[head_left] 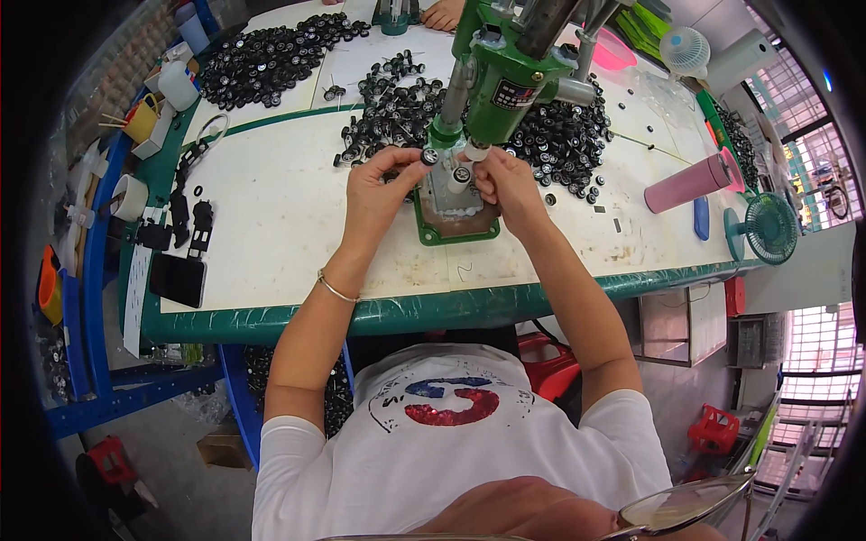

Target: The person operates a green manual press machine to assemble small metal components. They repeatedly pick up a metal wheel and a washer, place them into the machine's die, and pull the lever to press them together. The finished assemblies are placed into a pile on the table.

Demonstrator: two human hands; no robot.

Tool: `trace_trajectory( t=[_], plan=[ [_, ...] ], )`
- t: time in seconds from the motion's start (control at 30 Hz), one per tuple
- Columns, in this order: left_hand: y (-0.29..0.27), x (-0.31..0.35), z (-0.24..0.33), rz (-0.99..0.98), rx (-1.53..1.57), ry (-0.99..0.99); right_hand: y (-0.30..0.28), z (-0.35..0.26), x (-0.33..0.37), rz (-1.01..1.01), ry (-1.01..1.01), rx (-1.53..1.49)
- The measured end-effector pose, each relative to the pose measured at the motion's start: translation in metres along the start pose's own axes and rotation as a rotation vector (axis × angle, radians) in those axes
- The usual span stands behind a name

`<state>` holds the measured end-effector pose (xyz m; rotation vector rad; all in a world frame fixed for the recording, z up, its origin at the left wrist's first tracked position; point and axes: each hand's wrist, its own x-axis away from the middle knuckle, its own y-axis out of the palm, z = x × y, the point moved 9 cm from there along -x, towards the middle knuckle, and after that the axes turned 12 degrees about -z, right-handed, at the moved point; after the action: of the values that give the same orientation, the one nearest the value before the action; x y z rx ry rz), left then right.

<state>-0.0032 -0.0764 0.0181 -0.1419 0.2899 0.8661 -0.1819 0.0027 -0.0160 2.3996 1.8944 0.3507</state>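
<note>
A green hand press [512, 86] stands on the table in front of me, its ram above a small metal base [451, 215]. My left hand [383, 187] pinches a small black toy wheel [429, 157] with a silver hub at the left of the press. Another toy wheel [462, 174] sits on a pale upright holder between my hands. My right hand [512, 189] is closed at the right side of the press, its fingertips close under the ram; what they hold, if anything, is hidden.
Piles of black wheels [388, 108] lie behind and beside the press, with another heap [262, 68] at the far left. A phone [178, 279] lies near the front left. A pink tumbler [688, 183] and a green fan [767, 229] are at the right. Someone else's hand [442, 14] shows at the far side.
</note>
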Motion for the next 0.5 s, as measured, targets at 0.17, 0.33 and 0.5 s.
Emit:
trace_trajectory(
  t=[0.17,0.33,0.5],
  plan=[
    [0.020,-0.001,0.008,-0.144,-0.020,-0.115,-0.031,-0.034,0.029,0.049,-0.117,0.336],
    [0.028,-0.008,0.002,-0.151,0.036,-0.164,-0.102,-0.013,0.047,0.186,0.062,0.786],
    [0.044,-0.014,0.003,-0.142,0.023,-0.034,-0.104,-0.005,0.023,0.161,-0.064,0.768]
  ],
)
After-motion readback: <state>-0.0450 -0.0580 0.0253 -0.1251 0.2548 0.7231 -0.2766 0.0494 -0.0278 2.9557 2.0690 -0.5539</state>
